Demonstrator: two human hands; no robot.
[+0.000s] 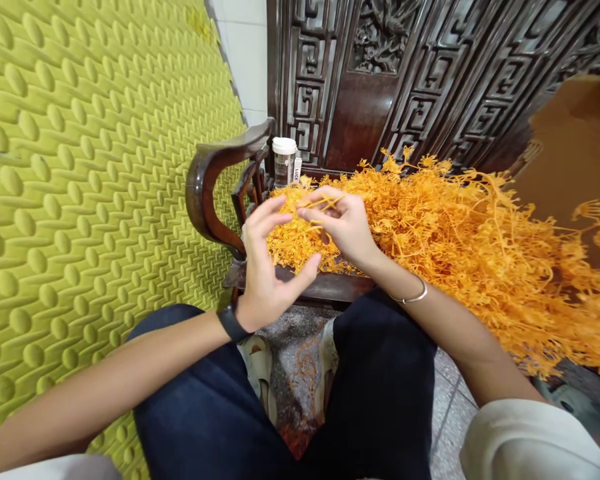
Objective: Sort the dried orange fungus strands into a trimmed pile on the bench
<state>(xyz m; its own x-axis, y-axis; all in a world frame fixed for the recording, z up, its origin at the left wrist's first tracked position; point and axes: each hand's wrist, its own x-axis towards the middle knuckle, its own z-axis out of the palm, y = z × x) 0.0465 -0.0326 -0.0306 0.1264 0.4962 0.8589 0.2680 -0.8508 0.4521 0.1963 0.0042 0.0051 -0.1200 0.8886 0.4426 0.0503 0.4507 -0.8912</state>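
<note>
My right hand [349,225] is closed in a pinch on a thin orange plastic sprig [332,201], whose narrow strands stick out between the fingertips. Just left of it, my left hand [266,268] is held up with thumb and fingers spread wide and nothing visible in its grasp. Below and behind both hands, small loose orange pieces [296,249] cover the seat of the dark wooden bench [325,285]. A large heap of orange branching plastic sprigs [440,230] spreads away to the right of my right hand.
A clear jar with a white lid [284,160] stands at the back of the seat. The curved wooden armrest [200,190] lies left, beside a yellow textured wall [105,173]. Brown cardboard [570,143] leans at the right. Orange scraps [306,370] lie on the floor between my feet.
</note>
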